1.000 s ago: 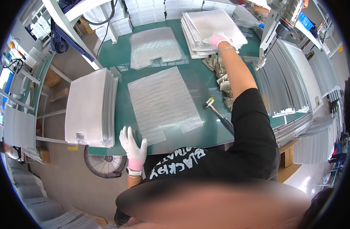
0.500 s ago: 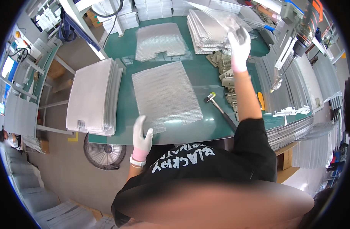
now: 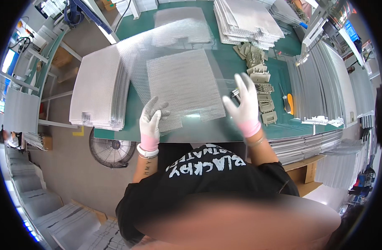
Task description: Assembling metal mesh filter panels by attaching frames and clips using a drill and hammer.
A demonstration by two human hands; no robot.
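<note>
My left hand (image 3: 150,125), in a white and pink glove, is at the table's near edge, fingers apart beside the lower edge of a blurred translucent ribbed sheet (image 3: 134,54). That sheet slants over the table's left half; I cannot tell whether the fingers touch it. Beneath and right of it lies a flat mesh-textured sheet (image 3: 186,83) with a notched near edge. My right hand (image 3: 244,104), gloved alike, is open with fingers spread, right of the flat sheet, and holds nothing. A hammer (image 3: 235,95) is mostly hidden behind it. Another notched sheet (image 3: 186,18) lies farther back.
A tall stack of sheets (image 3: 95,87) stands at the left, another stack (image 3: 247,21) at the back right. Beige plastic pieces (image 3: 257,71) lie in a row beside an orange-handled tool (image 3: 289,104). Upright panels (image 3: 320,87) line the right. A floor fan (image 3: 113,148) stands below the table's left.
My right hand has come back from the far stack toward me and is now spread beside the flat sheet. The translucent sheet has swung over to the left. My left hand has risen slightly.
</note>
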